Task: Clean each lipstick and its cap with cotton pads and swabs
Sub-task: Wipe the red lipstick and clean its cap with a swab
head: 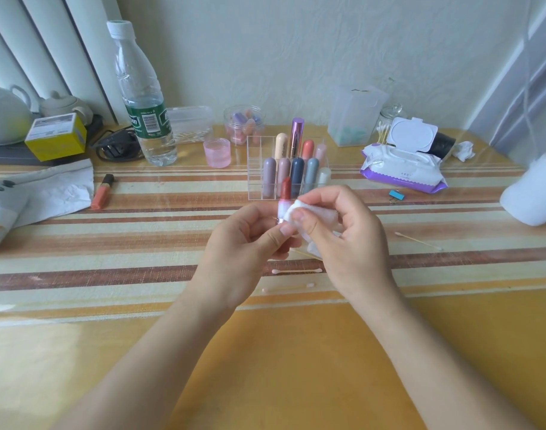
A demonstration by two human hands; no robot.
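Observation:
My left hand [246,240] holds an uncapped lipstick [285,197] upright, its red bullet sticking out above a white and silver tube. My right hand [343,234] pinches a white cotton pad [308,209] against the right side of the tube. Behind the hands stands a clear acrylic organizer [256,169] with several capped lipsticks in pastel colours. Cotton swabs lie on the table: two pink ones [296,270] below the hands and a yellow-stemmed one [417,241] to the right. The held lipstick's cap is not visible.
A water bottle [143,97], a pink jar lid [217,153] and a jar of small items [243,124] stand at the back. A wet-wipe pack [402,169] and swab jar [386,125] sit right. An orange lip gloss [102,191] lies left beside paper.

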